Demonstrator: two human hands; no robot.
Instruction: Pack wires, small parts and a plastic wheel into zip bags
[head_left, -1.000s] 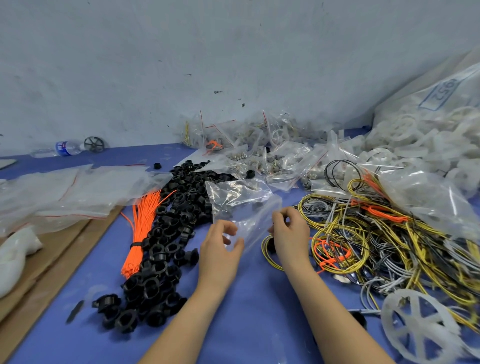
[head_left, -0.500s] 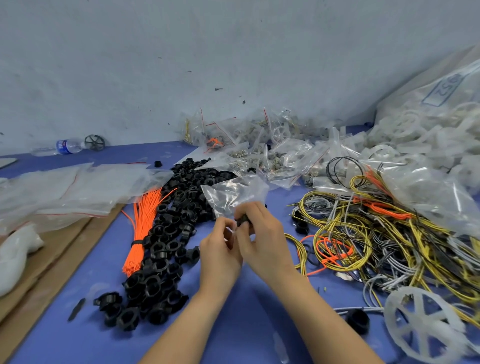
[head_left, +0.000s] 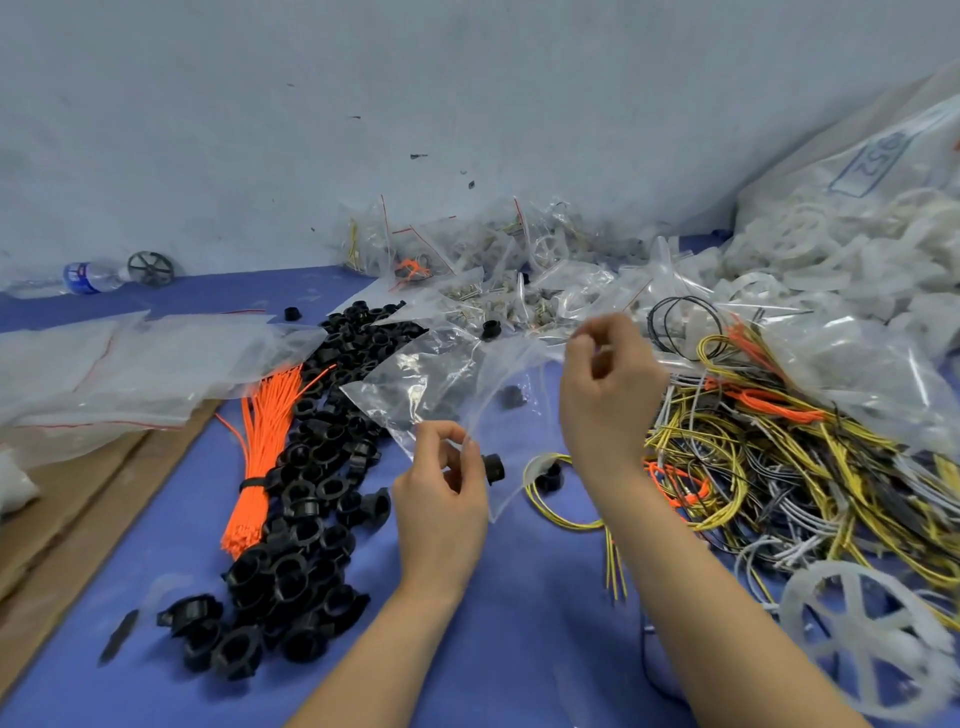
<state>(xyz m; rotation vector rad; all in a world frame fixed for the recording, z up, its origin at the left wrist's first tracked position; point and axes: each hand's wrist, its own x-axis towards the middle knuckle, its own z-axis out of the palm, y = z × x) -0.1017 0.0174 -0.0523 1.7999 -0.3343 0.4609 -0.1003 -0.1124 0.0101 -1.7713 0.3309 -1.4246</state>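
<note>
While the left hand (head_left: 441, 488) pinched the near edge of a clear zip bag (head_left: 457, 384) above the counter (head_left: 519, 623), the right hand (head_left: 608, 384) pinched its far edge, higher up. Black plastic parts (head_left: 311, 467) lay left, tangled wires (head_left: 779, 467) right, a white plastic wheel (head_left: 872, 634) nearest.

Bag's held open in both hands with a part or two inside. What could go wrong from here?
1. The zip bag hangs tilted between the left hand and right hand, each pinching only an edge; the black parts inside could spill if the mouth dips.
2. A yellow wire loop lies beneath; it may snag.
</note>
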